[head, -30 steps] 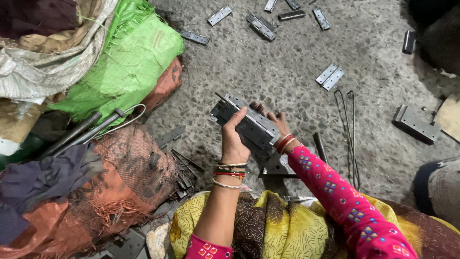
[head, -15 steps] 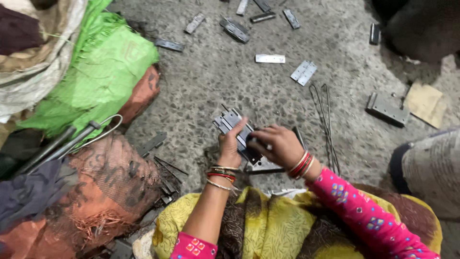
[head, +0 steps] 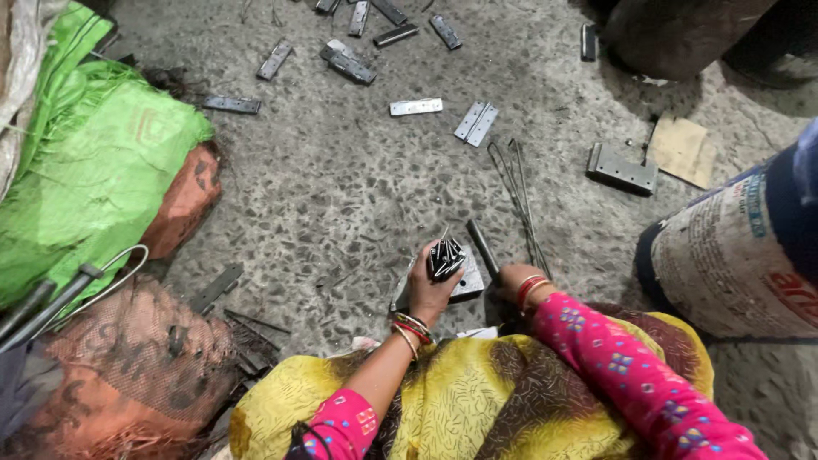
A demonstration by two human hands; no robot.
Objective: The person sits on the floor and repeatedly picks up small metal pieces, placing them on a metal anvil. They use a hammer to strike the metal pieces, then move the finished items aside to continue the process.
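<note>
Grey, speckled concrete floor (head: 341, 187) lay under everything, littered with flat metal hinge plates. The person sat with a yellow patterned cloth (head: 477, 400) over the lap and pink flowered sleeves on both arms. The left hand (head: 432, 285), bangles at its wrist, was closed around a bundle of thin dark metal pins (head: 445, 257), fingers wrapped tight so that the pin ends stood up out of the fist. That fist rested on or just above a grey metal block (head: 464, 285) lying on the floor directly in front of the knees; whether the hand actually touched the block could not be told. The right hand (head: 511, 285) was low beside the block, mostly hidden behind its own wrist and red bangles, so its grip could not be told. A dark metal rod (head: 482, 247) lay slanted just beyond the block, and a pair of long bent wires (head: 515, 192) stretched away from it across the floor. Farther out lay a folded hinge (head: 475, 123), a single bright plate (head: 416, 106), several darker plates near the top edge, and an angled metal bracket (head: 622, 170) next to a scrap of brown cardboard (head: 682, 149). To the left sat a green woven sack (head: 94, 179) and an orange mesh sack (head: 128, 366), with loose metal strips between them and the lap. At the right edge stood a printed white sack (head: 733, 255).
</note>
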